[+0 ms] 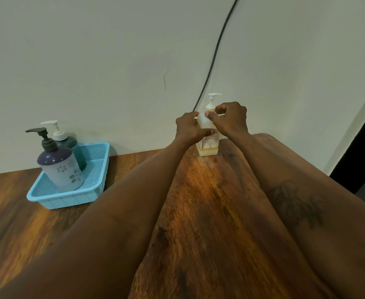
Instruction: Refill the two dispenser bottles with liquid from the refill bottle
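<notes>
Currently your working surface is a wooden table (209, 201) whose back edge runs along a pale wall (91, 61). Its right edge slants down just outside your right forearm, and the rounded back-right corner sits just past your hands. Open wood lies between your two forearms and across the stretch from the hands over to the left side. Far left, close to the wall, a blue mesh basket (100, 152) holds two pump bottles upright: a purple bottle (59, 169) with a black pump in front and a dark green bottle (69, 142) with a white pump behind it, touching or nearly so. The refill bottle (208, 145) stands upright on the table near the back edge, well apart from the basket, its white pump (213, 100) in place and a low band of yellowish liquid at its base. A black cable (216, 50) runs down the wall right behind it. Your left hand (188, 128) wraps the bottle's upper body, fingers curled round it and thumb laid across the label. Your right hand (231, 119) pinches the neck just under the pump, thumb on the shoulder and fingers curled tight. Both hands are closed on the one bottle.
</notes>
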A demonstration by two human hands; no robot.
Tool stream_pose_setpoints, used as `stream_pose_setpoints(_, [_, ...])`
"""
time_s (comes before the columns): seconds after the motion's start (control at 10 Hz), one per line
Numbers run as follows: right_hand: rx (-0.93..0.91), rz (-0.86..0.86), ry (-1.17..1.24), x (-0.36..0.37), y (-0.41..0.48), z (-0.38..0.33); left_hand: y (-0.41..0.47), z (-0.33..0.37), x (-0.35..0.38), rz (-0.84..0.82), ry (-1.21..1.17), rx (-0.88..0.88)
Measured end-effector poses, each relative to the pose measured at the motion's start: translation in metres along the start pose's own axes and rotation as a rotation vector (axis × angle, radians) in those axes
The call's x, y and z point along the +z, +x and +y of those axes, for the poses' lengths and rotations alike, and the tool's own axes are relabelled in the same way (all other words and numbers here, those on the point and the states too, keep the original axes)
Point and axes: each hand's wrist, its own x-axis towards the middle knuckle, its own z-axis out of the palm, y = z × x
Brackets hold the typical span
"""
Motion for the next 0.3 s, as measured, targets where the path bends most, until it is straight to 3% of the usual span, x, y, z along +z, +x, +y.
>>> stream_pose_setpoints(0.3, [0.049,0.008,0.056,-0.006,-0.016,-0.009,-0.024,0.014,-0.022,-0.031,0.018,0.061])
